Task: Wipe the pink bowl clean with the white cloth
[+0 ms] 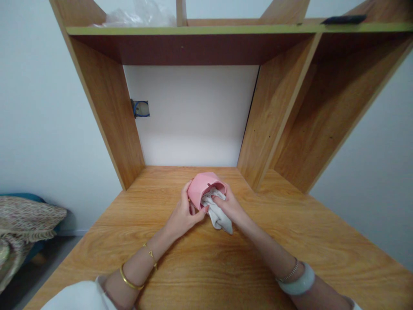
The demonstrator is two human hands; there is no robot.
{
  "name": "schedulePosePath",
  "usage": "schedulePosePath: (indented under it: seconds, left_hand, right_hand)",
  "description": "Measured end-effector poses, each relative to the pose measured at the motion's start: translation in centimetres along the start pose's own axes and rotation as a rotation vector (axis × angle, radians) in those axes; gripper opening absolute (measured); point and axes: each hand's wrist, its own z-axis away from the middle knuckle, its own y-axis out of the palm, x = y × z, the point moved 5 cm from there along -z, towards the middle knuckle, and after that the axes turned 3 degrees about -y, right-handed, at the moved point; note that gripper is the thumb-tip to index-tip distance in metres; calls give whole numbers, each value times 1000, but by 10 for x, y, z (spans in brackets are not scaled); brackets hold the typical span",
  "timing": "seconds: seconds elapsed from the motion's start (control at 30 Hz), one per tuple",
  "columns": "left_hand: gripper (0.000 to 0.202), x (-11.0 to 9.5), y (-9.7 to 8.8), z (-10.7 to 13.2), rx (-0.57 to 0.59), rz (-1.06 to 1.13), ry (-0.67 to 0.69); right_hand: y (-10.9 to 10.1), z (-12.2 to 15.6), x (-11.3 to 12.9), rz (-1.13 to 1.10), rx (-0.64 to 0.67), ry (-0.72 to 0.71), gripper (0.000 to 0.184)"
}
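A pink faceted cup-like container point(201, 185) is tilted on its side above the wooden desk, its open mouth facing me. My left hand point(187, 213) is wrapped around its left side, with the thumb near the rim. A white cloth point(219, 217) is partly inside the mouth, and the rest hangs out below. My right hand point(229, 204) grips the cloth at the opening, its fingers partly hidden by the container and the fabric. A small notch shows in the container's upper rim.
The wooden desk point(206, 275) extends around my arms. Behind it stands a hutch with upright panels point(264, 116) and an upper shelf point(193, 30) bearing clear plastic point(138, 15) and a dark flat object point(344, 19). A wall box point(141, 108) is at back left. A woven throw point(29, 215) lies at far left.
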Motion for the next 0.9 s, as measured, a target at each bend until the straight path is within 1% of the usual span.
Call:
schedulePosePath:
  seconds: [0.07, 0.13, 0.2, 0.27, 0.33, 0.43, 0.53, 0.63, 0.7, 0.77, 0.83, 0.9]
  left_hand:
    - [77, -1, -4, -1, -14, -45, -10]
    - [77, -4, -8, -1, -47, -110, -13]
    - [77, -7, -12, -1, -71, -179, 1]
    - [76, -10, -12, 0, -53, -253, 10]
    - [75, -10, -10, 1, -2, -323, -2]
    - [76, -10, -7, 2, 51, -401, -39]
    - [73, -10, -7, 2, 38, -453, -46]
    - [67, -8, -9, 2, 11, -480, -53]
    - [65, -6, -9, 2, 2, -487, -63]
    - [65, -5, -9, 1, 0, -488, -67]
    - [65, -5, -9, 1, -7, -481, -62]
    - [65, -5, -9, 0, -9, -464, -55]
  right_hand:
    - [2, 0, -3, -102, -6, 73, 41]
    - [1, 0, -6, -154, -12, 131, 47]
    - [-3, -1, -8, -115, -6, 174, 56]
    - [-9, -1, -9, -13, 5, 193, 64]
    - [-16, -1, -7, 121, 23, 176, 68]
    - [-22, 2, 4, 314, 22, 79, 67]
    - [-22, 7, 18, 474, 28, -43, 64]
    - [-17, 10, 28, 581, 86, -120, 62]
    - [-15, 11, 30, 611, 113, -137, 61]
    - [-13, 12, 30, 599, 132, -121, 62]
    - [-11, 13, 26, 555, 152, -98, 70]
    - [-7, 15, 21, 496, 177, -91, 84]
